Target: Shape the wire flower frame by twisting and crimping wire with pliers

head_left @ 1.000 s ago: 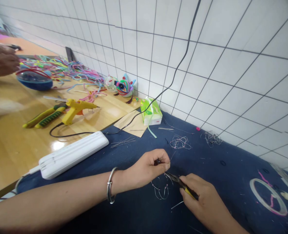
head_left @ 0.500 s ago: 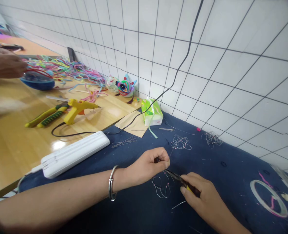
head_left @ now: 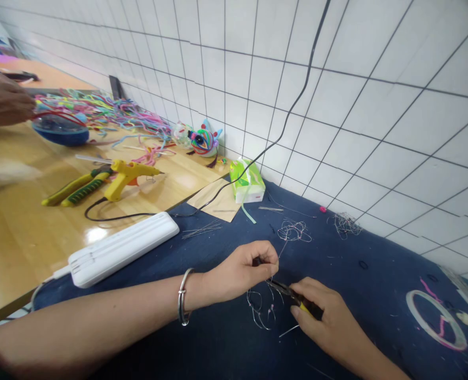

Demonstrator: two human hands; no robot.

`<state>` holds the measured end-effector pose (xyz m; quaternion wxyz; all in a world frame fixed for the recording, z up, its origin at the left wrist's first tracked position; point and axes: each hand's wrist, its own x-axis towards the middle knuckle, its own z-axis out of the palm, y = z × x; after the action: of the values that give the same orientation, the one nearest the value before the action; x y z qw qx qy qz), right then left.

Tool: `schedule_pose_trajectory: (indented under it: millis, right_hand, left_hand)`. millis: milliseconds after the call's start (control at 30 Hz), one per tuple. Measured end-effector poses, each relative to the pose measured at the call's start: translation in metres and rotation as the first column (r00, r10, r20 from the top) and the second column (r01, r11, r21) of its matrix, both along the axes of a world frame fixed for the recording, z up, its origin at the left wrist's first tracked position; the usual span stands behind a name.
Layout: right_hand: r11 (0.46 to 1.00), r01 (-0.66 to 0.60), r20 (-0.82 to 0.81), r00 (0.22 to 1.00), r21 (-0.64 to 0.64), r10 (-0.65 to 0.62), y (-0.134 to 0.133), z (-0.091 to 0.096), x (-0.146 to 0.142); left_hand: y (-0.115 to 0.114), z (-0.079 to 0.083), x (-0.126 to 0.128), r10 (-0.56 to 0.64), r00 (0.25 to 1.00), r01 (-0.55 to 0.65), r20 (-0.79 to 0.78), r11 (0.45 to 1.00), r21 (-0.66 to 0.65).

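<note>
My left hand pinches thin wire between thumb and fingers, and part of it sticks out above the fingertips. Below hangs a bent wire shape of several loops with small pinkish spots. In my right hand are pliers with a yellow and black grip. Their jaws reach to the wire just beneath my left fingertips; the exact bite is too small to make out. A finished-looking looped wire flower lies on the dark blue cloth beyond my hands.
A white power strip lies left of my forearm. On the wooden table are a yellow glue gun, green-yellow pliers and coloured pipe cleaners. Another person's hand is at far left. A tissue pack and tape ring lie around.
My left hand has shifted slightly right, and the looped wire below it has swung and turned a little. The plier jaws have dropped slightly. The other person's hand has moved left.
</note>
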<state>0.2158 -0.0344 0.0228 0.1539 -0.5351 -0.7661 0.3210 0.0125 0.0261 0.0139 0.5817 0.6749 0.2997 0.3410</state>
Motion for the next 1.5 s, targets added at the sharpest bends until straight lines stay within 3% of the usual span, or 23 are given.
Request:
schedule_pose_trajectory:
  millis: [600, 1000, 1267, 1500]
  right_hand:
    - [0.997, -0.011, 0.012, 1.0, 0.081, 0.01, -0.003, -0.0072, 0.0009]
    - [0.996, -0.011, 0.048, 0.999, 0.086, 0.007, -0.004, -0.0032, 0.0003]
    - [0.996, -0.023, -0.01, 1.0, 0.089, 0.024, -0.0001, -0.0021, 0.0029]
    - [0.994, -0.02, -0.025, 0.999, 0.107, 0.023, -0.0005, -0.0046, 0.0039]
  left_hand:
    - [-0.0028, -0.001, 0.0003, 0.042, 0.999, -0.04, -0.021, 0.995, 0.089]
    - [-0.0056, 0.0032, 0.0016, 0.064, 0.997, -0.061, -0.033, 0.996, 0.07]
    - [-0.0011, 0.0005, 0.0001, -0.006, 1.0, 0.005, 0.026, 1.0, 0.023]
    - [-0.0009, -0.0016, 0.0006, 0.014, 1.0, -0.014, 0.001, 1.0, 0.019]
